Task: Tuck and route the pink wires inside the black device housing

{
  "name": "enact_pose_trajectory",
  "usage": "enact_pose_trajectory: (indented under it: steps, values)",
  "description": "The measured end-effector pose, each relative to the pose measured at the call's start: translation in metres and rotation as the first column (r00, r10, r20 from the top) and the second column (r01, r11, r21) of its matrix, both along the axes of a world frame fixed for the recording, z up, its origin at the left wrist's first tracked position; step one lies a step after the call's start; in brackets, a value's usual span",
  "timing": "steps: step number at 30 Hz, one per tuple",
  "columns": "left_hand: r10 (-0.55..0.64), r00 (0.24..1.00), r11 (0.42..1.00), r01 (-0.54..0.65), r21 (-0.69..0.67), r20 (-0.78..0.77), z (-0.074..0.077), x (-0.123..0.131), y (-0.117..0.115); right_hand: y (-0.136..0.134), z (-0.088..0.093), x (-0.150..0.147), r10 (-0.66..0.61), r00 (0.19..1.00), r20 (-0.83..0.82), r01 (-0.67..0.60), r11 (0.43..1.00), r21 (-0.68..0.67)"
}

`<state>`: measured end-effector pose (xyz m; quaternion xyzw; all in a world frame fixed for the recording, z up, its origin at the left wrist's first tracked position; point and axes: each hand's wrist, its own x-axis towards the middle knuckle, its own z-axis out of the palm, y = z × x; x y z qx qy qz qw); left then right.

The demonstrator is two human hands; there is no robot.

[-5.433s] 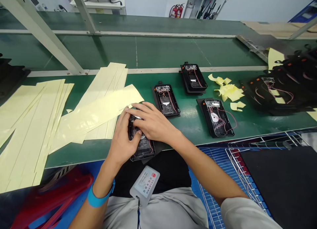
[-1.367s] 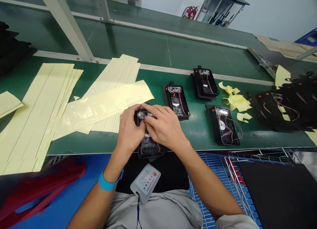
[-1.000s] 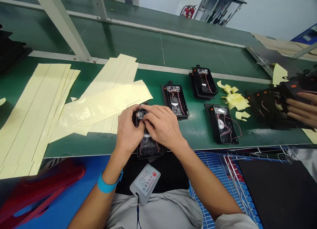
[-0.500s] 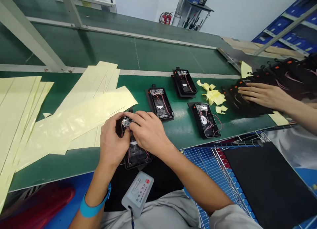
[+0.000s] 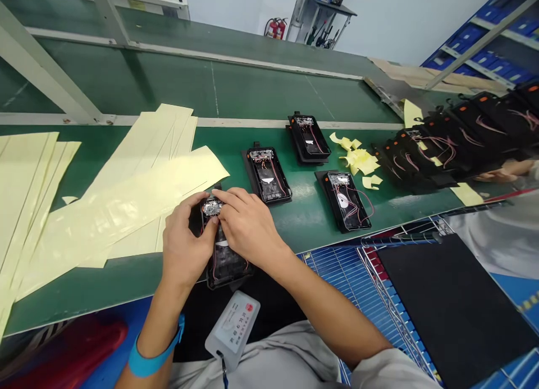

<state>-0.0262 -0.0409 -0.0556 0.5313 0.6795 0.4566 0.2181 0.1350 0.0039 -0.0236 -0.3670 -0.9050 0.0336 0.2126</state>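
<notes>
In front of me a black plastic housing (image 5: 227,260) lies at the bench's front edge, its open side up. A small circuit board (image 5: 211,207) sits at its far end, with thin red wires along the sides. My left hand (image 5: 187,240) grips the housing's left side near the board, thumb on the board's near edge. My right hand (image 5: 248,223) holds the far end from the right, its fingertips at the board. The fingers hide part of the board. Beyond my right hand stands another open housing (image 5: 268,175) with a board and wires.
Two more housings, one at the back (image 5: 310,137) and one at the right (image 5: 345,202), lie near crumpled yellow scraps (image 5: 360,160). Yellow paper strips (image 5: 126,209) cover the left. Stacked black housings (image 5: 463,136) stand far right, with a co-worker's hand (image 5: 505,170) beside them.
The co-worker's hand has moved off the top of the stacked housings to their near right side. My hands keep nearly the same hold; the view has shifted slightly.
</notes>
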Motion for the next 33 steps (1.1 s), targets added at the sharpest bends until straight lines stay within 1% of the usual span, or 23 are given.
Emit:
enact_pose_trajectory:
  steps: [7, 12, 15, 19, 23, 26, 33]
  values:
    - [-0.003, 1.000, 1.000, 0.003, 0.009, -0.005, -0.001, 0.000, 0.000, 0.001, -0.005, 0.006, 0.002, 0.989, -0.147, -0.019, 0.994, -0.108]
    - [-0.010, 0.999, 1.000, 0.011, 0.020, -0.031, -0.001, 0.000, 0.000, -0.001, -0.008, 0.005, -0.006, 0.970, -0.243, -0.030, 0.989, -0.143]
    - [-0.024, 0.998, 0.998, 0.027, 0.051, -0.053, 0.000, 0.000, 0.000, -0.002, -0.009, 0.004, -0.005, 0.966, -0.257, -0.033, 0.989, -0.143]
    - [-0.088, 0.993, 0.989, 0.097, 0.116, -0.079, 0.003, -0.001, -0.001, -0.001, -0.009, 0.003, 0.001, 0.971, -0.240, -0.035, 0.990, -0.138]
    - [-0.111, 0.989, 0.984, 0.123, 0.131, -0.097, 0.004, -0.002, -0.003, 0.000, -0.008, 0.002, -0.012, 0.973, -0.232, -0.024, 0.989, -0.149]
    - [-0.099, 0.989, 0.984, 0.113, 0.139, -0.106, 0.003, -0.002, -0.003, -0.001, -0.009, 0.001, -0.035, 0.969, -0.243, -0.006, 0.987, -0.163]
    - [-0.025, 0.989, 0.982, 0.052, 0.184, -0.149, 0.000, 0.004, -0.004, -0.004, -0.011, 0.001, -0.105, 0.952, -0.289, 0.050, 0.980, -0.194]
